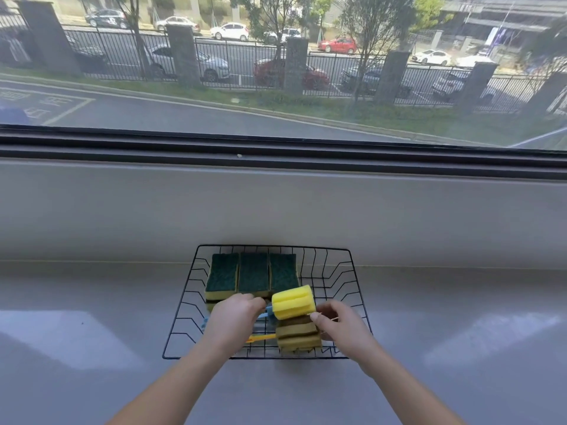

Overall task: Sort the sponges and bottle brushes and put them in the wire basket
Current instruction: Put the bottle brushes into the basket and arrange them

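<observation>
A black wire basket (343, 265) stands on the grey counter against the wall. Three green-topped yellow sponges (253, 274) lie side by side in its back left part. My left hand (233, 320) is shut on the blue handle of a bottle brush, whose yellow foam head (293, 302) hangs over the basket's middle. Below it lie darker olive foam brush heads (297, 334) and a yellow handle (260, 337). My right hand (340, 325) touches the side of those heads, fingers curled; what it grips is hidden.
The grey counter (92, 317) stretches left and right of the basket. A grey wall ledge (276, 204) and a dark window frame rise behind it. The basket's right half (331, 289) holds nothing.
</observation>
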The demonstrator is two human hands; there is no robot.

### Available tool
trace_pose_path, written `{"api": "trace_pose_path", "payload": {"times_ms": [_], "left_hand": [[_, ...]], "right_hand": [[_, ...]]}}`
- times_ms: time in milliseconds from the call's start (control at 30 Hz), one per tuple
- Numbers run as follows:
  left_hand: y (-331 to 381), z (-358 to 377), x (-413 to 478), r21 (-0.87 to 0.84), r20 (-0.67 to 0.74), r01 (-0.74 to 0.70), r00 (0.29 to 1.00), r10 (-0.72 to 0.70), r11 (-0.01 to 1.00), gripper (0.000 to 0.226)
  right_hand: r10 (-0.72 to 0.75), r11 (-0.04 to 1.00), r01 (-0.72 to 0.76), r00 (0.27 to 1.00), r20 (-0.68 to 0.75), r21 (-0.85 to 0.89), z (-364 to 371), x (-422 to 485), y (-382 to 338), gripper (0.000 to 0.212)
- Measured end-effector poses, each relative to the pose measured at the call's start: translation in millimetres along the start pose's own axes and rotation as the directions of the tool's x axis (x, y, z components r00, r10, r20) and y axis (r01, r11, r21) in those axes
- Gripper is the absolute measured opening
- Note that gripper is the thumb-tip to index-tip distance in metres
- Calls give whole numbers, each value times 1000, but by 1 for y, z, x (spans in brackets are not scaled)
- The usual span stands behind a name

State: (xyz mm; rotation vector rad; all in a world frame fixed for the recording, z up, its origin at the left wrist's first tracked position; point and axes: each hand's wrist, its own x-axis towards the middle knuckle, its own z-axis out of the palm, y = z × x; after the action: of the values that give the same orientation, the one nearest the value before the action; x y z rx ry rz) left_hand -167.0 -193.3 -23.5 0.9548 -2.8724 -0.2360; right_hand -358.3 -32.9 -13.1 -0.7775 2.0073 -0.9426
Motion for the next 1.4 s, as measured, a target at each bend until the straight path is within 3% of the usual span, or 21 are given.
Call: {"api": "trace_pose_path", "payload": {"times_ms": [233, 433, 600, 767, 900, 1067, 1200, 1400], "left_hand": [[-8, 8, -4, -63, 29, 21, 999, -20, 998, 15], [2, 7, 2, 54, 138, 57, 988, -64, 997, 4], [5, 11, 8, 117, 177, 35, 983, -55, 993, 17], [4, 16, 13, 72, 141, -3, 990, -7, 997, 20], [5, 18, 12, 28, 83, 3, 996, -6, 1000, 17], [3, 18, 10, -18, 60, 28, 998, -27, 999, 19], [5, 16, 11, -42, 56, 30, 998, -28, 999, 17], [7, 16, 13, -120, 62, 73, 996, -66, 990, 12]], "right_hand": [[55, 994, -61, 996, 65, 96, -2, 6, 1, 40], [87, 967, -107, 992, 92, 233, -4, 14, -9, 66], [122, 932, -153, 986, 112, 328, 0, 18, -8, 38], [124, 924, -156, 986, 110, 350, -1, 15, -6, 35], [128, 927, -157, 986, 106, 340, -3, 11, -8, 41], [133, 948, -158, 985, 107, 277, -1, 9, -11, 75], [109, 974, -124, 990, 88, 188, 0, 9, -18, 72], [69, 994, -72, 997, 29, 86, 0, 9, -14, 84]]}}
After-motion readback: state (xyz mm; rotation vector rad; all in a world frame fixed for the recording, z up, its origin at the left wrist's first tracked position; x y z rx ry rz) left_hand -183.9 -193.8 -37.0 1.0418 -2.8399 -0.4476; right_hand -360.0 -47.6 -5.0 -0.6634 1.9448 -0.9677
